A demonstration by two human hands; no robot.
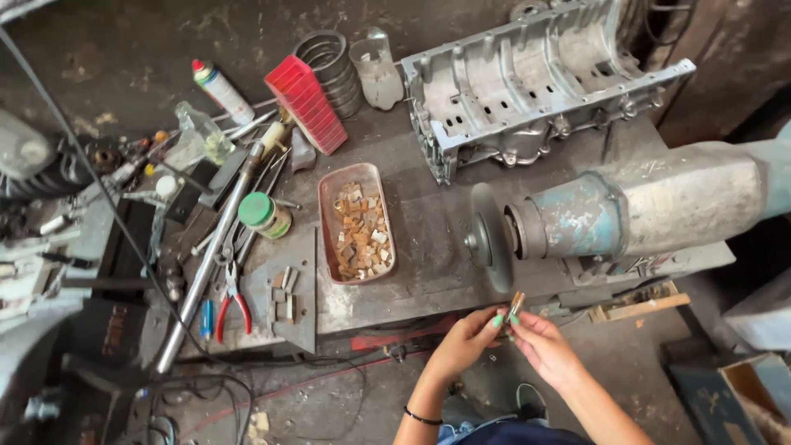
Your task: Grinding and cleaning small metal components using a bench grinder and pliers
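At about nine o'clock on the bench lie the red-handled pliers (233, 306) and a long metal bar (210, 259), with a green-lidded jar (264, 214) just beside them. Near the middle sits a pink tray (328, 191) of small brownish metal pieces, and a few loose pieces (283, 292) rest on the plate to its left. At twelve o'clock stands a large grey engine casing (535, 78).

At five o'clock from the tray, the left hand (465, 339) and right hand (542, 346) meet. Both are nearly closed, fingertips pinched together around one small brownish metal strip (516, 305), held upright just below the grinding wheel (486, 239) of the blue motor (577, 218).

The strip is small and held only at the fingertips, so it looks likely to slip or be snatched if it meets the wheel at an angle. The bare fingers are very near the disc's edge, so a small misjudged push could bring them into it. I cannot tell whether the wheel is turning. A dropped strip would fall to the cluttered floor among cables.
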